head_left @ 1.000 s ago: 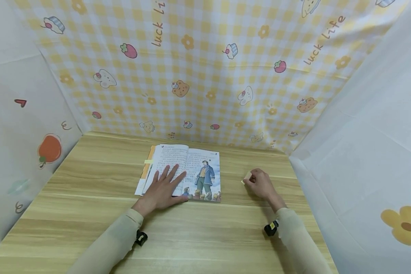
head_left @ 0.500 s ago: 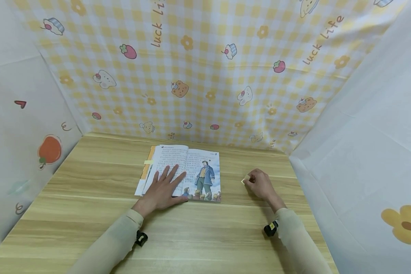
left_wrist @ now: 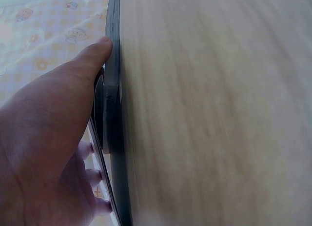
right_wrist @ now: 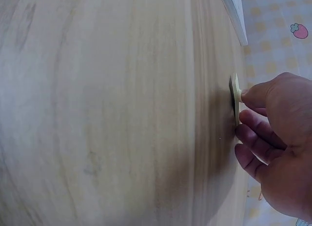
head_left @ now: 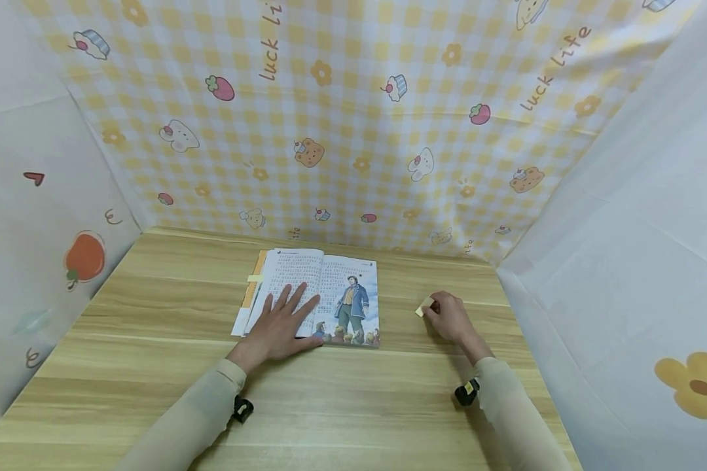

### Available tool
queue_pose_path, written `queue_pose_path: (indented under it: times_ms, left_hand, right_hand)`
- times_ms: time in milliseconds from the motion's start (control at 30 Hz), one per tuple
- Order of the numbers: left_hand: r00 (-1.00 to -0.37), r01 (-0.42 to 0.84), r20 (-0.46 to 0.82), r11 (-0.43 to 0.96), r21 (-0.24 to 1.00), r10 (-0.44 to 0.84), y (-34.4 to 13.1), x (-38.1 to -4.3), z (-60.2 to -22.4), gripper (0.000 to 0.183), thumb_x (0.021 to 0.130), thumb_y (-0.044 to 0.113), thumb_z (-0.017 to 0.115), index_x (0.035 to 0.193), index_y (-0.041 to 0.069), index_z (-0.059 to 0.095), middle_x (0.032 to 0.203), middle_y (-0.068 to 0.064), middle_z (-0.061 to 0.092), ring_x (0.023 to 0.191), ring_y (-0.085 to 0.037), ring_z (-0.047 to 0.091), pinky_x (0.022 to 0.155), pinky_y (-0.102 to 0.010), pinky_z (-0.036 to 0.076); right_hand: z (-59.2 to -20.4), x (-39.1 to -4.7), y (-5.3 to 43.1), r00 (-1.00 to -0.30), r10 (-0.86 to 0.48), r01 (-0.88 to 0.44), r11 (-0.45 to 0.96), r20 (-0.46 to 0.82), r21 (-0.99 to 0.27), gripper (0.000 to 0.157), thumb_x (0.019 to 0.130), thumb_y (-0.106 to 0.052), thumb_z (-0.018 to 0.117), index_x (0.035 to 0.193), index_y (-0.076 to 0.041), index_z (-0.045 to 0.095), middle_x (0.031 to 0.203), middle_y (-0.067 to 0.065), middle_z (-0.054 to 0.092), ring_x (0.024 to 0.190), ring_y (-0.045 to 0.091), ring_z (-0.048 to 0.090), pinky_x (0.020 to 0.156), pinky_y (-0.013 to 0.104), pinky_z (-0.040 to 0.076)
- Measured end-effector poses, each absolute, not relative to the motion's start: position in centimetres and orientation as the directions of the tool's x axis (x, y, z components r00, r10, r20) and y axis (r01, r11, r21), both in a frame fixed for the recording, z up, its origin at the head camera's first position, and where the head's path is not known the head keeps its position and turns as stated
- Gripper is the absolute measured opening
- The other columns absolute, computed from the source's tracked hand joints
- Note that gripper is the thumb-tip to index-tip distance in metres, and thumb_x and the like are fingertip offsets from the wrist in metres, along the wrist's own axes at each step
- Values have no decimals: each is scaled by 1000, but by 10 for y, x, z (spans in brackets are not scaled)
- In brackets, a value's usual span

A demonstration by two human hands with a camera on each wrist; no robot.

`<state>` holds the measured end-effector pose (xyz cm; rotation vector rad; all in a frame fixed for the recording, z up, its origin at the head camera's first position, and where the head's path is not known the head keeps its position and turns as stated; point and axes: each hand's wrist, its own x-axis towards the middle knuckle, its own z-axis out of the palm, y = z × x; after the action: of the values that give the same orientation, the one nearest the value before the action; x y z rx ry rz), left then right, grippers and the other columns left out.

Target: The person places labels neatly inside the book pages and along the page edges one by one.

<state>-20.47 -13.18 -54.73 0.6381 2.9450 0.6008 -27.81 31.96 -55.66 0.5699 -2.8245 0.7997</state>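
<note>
An open book (head_left: 350, 275) with an illustrated right page lies on the table, seen in the head view. My left hand (head_left: 278, 327) rests on its left page with fingers spread; the thumb lies along the lower edge. In the left wrist view, that thumb (left_wrist: 92, 57) touches the book's edge (left_wrist: 113, 45). To the right of the book, my right hand (head_left: 450, 317) pinches a small pale yellow pad of sticky notes (head_left: 423, 307) at the table surface. In the right wrist view, the thumb presses on the pad (right_wrist: 236, 96), with the other fingers curled beside it.
A pale yellow sticky tab (head_left: 255, 279) sticks out from the book's left edge. The wooden table (head_left: 353, 405) is bounded by a checked cloth (head_left: 342, 183) at the back and white cloth walls at both sides.
My right thumb and fingers have shifted slightly on the sticky notes, and more of the pad's face now shows. My left hand and the book have stayed put.
</note>
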Motion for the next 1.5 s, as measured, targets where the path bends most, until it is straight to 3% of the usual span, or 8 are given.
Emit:
queue_pose_path:
  times_ms: [167, 267, 567, 1100, 1500]
  left_hand:
    - [-910, 390, 23, 835, 388, 415, -132, -205, -547, 95, 105, 67, 70, 180, 22, 34, 191, -19, 15, 176, -55, 13, 135, -85, 13]
    - [-909, 393, 25, 835, 386, 416, -132, -205, -546, 95, 105, 68, 70, 180, 22, 34, 191, -19, 15, 176, -54, 13, 135, -85, 13]
    - [-908, 394, 24, 835, 386, 417, -132, -206, -548, 95, 105, 68, 70, 180, 21, 34, 191, -19, 14, 176, -54, 13, 135, -85, 13]
    - [-911, 388, 26, 835, 389, 411, -132, -204, -547, 95, 105, 67, 71, 179, 21, 35, 191, -19, 16, 176, -55, 13, 135, -85, 13]
    - [-911, 386, 22, 836, 390, 411, -131, -206, -547, 95, 104, 68, 71, 179, 20, 35, 191, -20, 17, 175, -56, 15, 134, -85, 14]
  right_hand:
    - [-544, -275, 318, -926, -327, -377, 790, 189, -483, 16, 107, -17, 74, 101, -3, 78, 92, 13, 78, 78, 21, 72, 73, 45, 62]
    - [-532, -270, 309, -946, -294, -322, 824, 135, -465, 7, 104, -8, 75, 100, -2, 78, 91, 13, 79, 78, 22, 73, 74, 44, 61]
    - [-522, -269, 308, -958, -282, -274, 845, 54, -460, 8, 105, -7, 75, 97, -4, 75, 93, 13, 82, 83, 23, 75, 77, 41, 61]
    - [-508, -268, 310, -955, -292, -227, 838, -57, -496, 13, 113, -10, 65, 101, -6, 64, 86, 7, 67, 72, 16, 53, 67, 31, 45]
    - [-503, -269, 314, -940, -322, -222, 825, -110, -520, 11, 114, -13, 65, 105, -6, 63, 90, 7, 68, 76, 16, 56, 71, 31, 48]
